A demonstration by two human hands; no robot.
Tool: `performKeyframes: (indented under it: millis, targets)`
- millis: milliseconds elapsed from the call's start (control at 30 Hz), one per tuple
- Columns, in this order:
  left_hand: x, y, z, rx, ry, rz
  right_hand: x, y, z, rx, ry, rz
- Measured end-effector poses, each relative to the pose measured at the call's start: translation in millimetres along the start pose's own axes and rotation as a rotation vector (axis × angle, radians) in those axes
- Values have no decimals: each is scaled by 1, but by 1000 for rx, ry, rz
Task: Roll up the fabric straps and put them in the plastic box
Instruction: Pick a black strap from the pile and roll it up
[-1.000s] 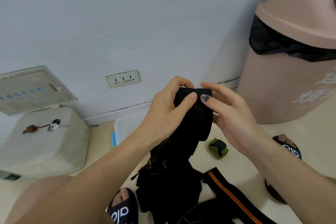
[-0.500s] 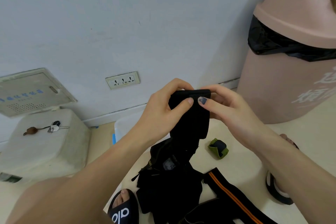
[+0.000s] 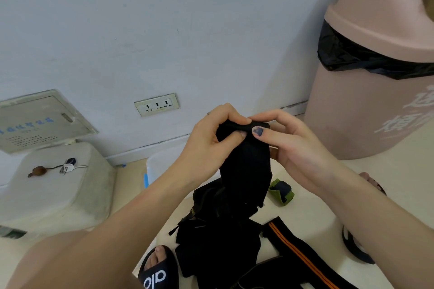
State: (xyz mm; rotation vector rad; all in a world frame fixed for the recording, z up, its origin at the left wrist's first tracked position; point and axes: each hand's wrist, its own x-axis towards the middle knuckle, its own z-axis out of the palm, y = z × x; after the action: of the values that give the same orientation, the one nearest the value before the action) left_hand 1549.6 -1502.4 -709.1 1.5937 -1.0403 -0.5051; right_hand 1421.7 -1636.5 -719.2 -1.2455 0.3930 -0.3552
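I hold a wide black fabric strap (image 3: 246,166) up in front of me by its folded top end. My left hand (image 3: 206,141) pinches that end from the left and my right hand (image 3: 293,145) pinches it from the right. The strap hangs down into a heap of black straps (image 3: 218,239) on the floor. Another black strap with orange stripes (image 3: 296,251) lies at the lower right. A small rolled green and black strap (image 3: 280,191) rests on the floor beside the heap. The clear plastic box (image 3: 159,166) with a blue clip stands behind my left forearm, mostly hidden.
A tall pink bin (image 3: 375,91) with a black liner stands at the right. A white stool (image 3: 54,185) with keys (image 3: 68,166) on it is at the left. A wall with a socket (image 3: 156,104) is close behind. My feet in black slippers (image 3: 157,272) flank the heap.
Both hands have closed together on the strap's top end, and its top edge is now folded over into a narrow first turn. The right thumb has moved onto the fold.
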Motion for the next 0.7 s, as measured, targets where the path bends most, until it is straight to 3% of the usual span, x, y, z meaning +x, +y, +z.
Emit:
performKeyframes:
  millis: [300, 533, 700]
  targets:
    - [-2, 1, -2, -131, -76, -165, 2, -2, -7, -82, 66, -90]
    - [-1, 0, -6, -168, -50, -95, 0, -4, -7, -75, -43, -2]
    - [-4, 1, -8, -79, -80, -60, 0, -2, -5, -177, 10, -78]
